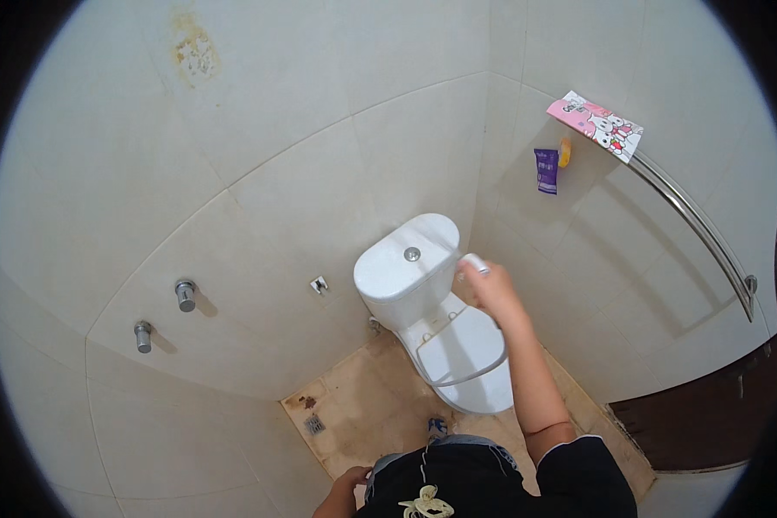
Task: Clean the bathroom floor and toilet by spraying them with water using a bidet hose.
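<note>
My right hand (492, 288) is raised beside the white toilet tank (405, 259), its fingers closed around the head of a white spray nozzle (475, 263). The tank carries a round metal flush button (412, 254). Below it the toilet lid (463, 343) is down. My left hand (357, 476) hangs low by my left hip near the denim shorts, partly hidden, and what its fingers do cannot be seen.
A metal rail (693, 223) on the right wall bears a pink cartoon-printed packet (596, 126). A purple packet (546, 171) is beneath. Two metal valves (186, 296) and a bracket (319, 285) stick out left. A floor drain (314, 424) lies in the corner.
</note>
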`<state>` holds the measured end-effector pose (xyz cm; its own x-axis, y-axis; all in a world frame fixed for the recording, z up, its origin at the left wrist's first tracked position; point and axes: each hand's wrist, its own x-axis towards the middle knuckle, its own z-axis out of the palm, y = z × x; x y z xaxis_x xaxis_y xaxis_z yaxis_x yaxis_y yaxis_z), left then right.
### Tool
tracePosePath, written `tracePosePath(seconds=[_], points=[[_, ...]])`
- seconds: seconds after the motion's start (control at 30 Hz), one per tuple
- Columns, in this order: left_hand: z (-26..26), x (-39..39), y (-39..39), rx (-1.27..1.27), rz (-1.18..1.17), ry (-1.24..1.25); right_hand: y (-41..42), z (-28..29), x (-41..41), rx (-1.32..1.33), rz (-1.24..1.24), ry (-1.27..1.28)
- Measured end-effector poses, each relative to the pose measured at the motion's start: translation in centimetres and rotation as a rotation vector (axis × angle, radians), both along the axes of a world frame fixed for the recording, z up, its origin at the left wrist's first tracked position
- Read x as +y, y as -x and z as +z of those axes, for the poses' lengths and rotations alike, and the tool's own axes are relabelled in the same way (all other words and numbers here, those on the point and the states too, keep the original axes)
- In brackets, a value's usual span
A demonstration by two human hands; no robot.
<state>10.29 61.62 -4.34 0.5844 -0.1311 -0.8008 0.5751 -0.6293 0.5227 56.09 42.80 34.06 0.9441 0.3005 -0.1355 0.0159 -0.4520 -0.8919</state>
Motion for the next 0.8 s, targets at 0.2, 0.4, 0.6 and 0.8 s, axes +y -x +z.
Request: tracePosePath(seconds=[0.2,0.4,0.6,0.8], points=[[-1.8,-0.4,1.1,0.293,0.411,0.015,-1.5,5.5,-2.8,0.046,-0.147,-0.213],[-1.5,-0.2,-0.2,0.133,0.198,-0.065,1.6,6.9,1.6,-0.235,0.158,-0.116],[0.8,-0.9,-1.7,0.153,0.002,-0.012,3.3,12.9,-0.1,-0.215,0.106,-0.378],[-0.2,-2.8,6.9,0.299,0.610,0.264,1.0,14.9,-5.0,-0.304,-0.237,-0.564]])
